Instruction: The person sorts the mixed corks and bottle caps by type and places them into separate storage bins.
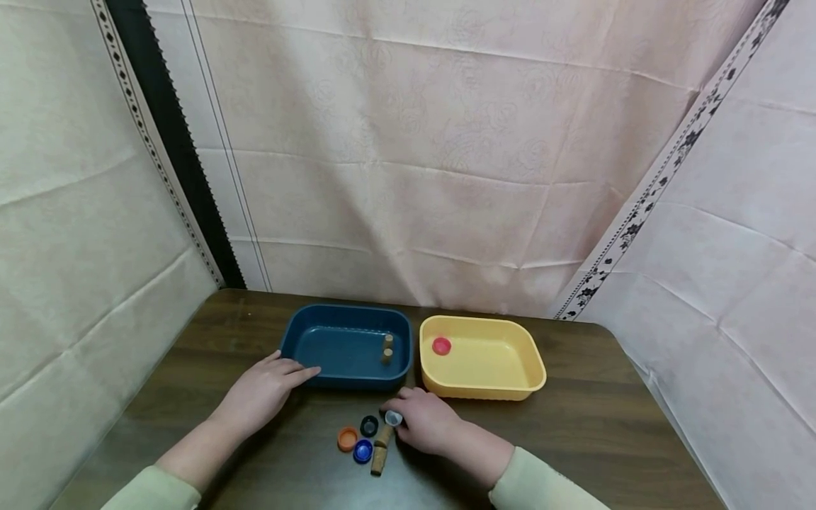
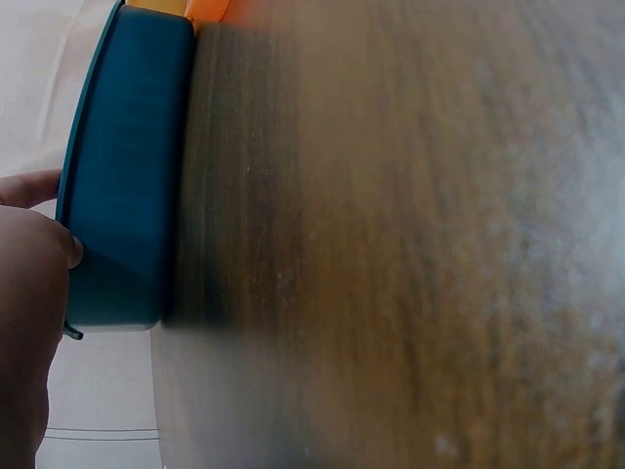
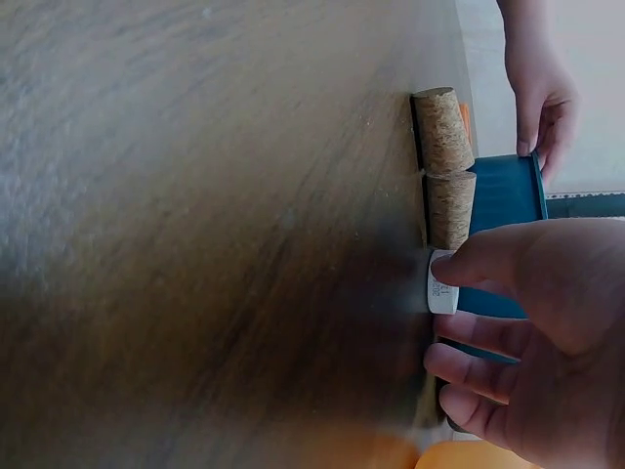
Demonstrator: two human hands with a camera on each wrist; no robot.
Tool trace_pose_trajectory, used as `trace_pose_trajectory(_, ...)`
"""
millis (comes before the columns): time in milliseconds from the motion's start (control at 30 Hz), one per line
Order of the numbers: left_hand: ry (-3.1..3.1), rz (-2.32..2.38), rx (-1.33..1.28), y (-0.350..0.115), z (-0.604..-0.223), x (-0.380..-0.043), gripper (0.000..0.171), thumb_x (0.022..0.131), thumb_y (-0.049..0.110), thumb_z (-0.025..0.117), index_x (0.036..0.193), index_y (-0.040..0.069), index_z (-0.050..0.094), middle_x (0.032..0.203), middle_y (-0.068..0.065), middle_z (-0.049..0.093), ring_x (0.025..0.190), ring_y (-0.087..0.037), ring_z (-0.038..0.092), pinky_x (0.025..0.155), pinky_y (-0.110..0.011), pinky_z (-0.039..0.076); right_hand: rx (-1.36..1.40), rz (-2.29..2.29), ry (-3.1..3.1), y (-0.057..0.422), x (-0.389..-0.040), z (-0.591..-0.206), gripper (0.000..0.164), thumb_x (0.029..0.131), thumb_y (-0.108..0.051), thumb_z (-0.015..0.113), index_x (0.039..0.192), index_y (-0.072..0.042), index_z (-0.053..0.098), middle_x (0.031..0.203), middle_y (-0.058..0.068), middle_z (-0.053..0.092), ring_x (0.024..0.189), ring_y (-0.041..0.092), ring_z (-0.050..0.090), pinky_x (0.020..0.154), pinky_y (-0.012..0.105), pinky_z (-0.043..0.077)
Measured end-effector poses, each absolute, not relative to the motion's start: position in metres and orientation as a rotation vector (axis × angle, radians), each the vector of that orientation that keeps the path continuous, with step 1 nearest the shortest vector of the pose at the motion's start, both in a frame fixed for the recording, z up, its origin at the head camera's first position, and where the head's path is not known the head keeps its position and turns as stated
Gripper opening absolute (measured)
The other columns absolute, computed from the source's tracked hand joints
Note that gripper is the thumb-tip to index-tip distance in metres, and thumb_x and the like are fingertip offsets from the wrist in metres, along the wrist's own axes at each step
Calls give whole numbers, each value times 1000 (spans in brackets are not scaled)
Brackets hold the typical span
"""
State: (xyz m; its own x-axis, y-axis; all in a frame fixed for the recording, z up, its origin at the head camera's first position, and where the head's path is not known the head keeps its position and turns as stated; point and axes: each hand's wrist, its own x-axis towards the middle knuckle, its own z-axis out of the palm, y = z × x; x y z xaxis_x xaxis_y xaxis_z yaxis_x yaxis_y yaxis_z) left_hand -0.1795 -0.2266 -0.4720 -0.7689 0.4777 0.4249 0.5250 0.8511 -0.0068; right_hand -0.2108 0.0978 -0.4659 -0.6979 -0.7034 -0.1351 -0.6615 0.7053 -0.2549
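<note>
My left hand (image 1: 261, 388) grips the near left corner of a dark blue tub (image 1: 338, 386), thumb on the outer wall and fingers over the rim. Inside that tub stand two small corks (image 1: 387, 349). My right hand (image 1: 426, 423) pinches a white bottle cap (image 3: 443, 282) between thumb and index finger, close to the tabletop. Two tapered corks (image 3: 444, 132) lie end to end beside the cap. Left of them are a black cap (image 1: 369, 426), an orange cap (image 1: 347, 439) and a blue cap (image 1: 363, 451).
A yellow tub (image 1: 482, 392) stands right of the blue one, with a red cap (image 1: 441, 346) in it. Both tubs are on a dark wooden table (image 1: 561, 439). Pale cloth (image 1: 395, 142) hangs behind the table and at both sides.
</note>
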Motion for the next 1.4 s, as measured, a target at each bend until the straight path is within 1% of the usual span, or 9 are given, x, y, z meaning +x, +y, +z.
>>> trace_pose_trajectory(267,-2588,-157,-750,-226,-472,-179,49,80,-5,76,122,20,72,102,0,74,98,-19,69,99,-53,49,-1109,-275,2695,98,-212,-469,30,91,-25,72,120,-29,70,109,-9,64,93,9,57,86,30,54)
trace_pose_trajectory(500,-2596,-160,-765,-226,-472,-179,50,81,-7,75,124,19,71,103,0,74,98,-20,69,101,-53,48,-1132,-290,2692,100,-212,-468,29,91,-23,72,120,-26,70,105,-9,64,90,8,56,85,27,53)
trace_pose_trajectory(867,-2588,-171,-768,-227,-472,-180,49,82,-7,74,123,19,71,102,0,74,98,-20,69,100,-54,48,-1092,-357,2703,102,-210,-459,28,92,-24,72,119,-28,70,106,-9,64,90,8,56,84,27,53)
trace_pose_trajectory(1200,-2590,-156,-768,-227,-473,-179,49,82,-7,74,123,20,71,103,0,74,98,-20,69,101,-53,48,-1084,-362,2715,103,-205,-448,29,92,-25,72,120,-28,69,108,-9,63,90,7,55,87,29,54)
trace_pose_trajectory(1400,-2603,-158,-761,-227,-472,-180,48,83,-6,74,124,20,71,103,-1,74,99,-20,69,101,-53,48,-1112,-377,2737,103,-205,-443,30,92,-26,72,121,-24,68,106,-9,63,88,6,55,86,27,54)
